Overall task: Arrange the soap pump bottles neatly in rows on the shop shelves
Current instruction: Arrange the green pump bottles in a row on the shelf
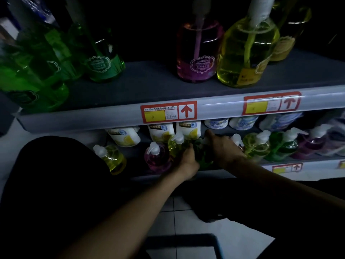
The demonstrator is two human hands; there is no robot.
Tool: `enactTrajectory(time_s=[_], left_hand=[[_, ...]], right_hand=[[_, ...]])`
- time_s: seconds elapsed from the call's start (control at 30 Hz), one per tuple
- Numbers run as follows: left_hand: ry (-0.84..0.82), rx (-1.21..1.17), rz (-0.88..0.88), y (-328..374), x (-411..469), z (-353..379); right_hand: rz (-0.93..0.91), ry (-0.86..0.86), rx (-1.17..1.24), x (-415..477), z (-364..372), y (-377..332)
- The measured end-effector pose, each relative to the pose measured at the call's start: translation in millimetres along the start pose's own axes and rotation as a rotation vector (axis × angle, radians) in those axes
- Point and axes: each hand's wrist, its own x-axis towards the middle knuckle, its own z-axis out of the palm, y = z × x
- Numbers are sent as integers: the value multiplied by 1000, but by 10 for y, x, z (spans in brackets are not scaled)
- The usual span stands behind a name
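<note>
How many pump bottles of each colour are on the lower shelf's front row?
Yellow bottles: 3
Green bottles: 2
Pink or purple bottles: 2
Bottle hidden behind the right hand, colour unclear: 1
Total: 8

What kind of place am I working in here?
Most likely a shop aisle: price tags with red arrows sit on the shelf edge, and coloured soap pump bottles stand in rows on two shelves. Both hands, left hand and right hand, reach the lower shelf.
</note>
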Motion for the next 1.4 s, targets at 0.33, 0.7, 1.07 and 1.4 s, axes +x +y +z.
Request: enactTrajectory(time_s=[0.33, 0.7, 1.07, 1.4], left_hand=[[-341, -296, 197, -41, -401, -458], [-598, -814, 414, 332, -1471, -1617], [385, -805, 545, 270, -1782, -2385], [1236, -65, 398, 50, -1861, -3086]], right_hand=[[-311, 274, 131, -553, -304, -177], [-502, 322, 865, -946, -1621, -1208], [-534, 181, 901, -669, -1661, -1911], [-553, 463, 905, -201, -1515, -2292]])
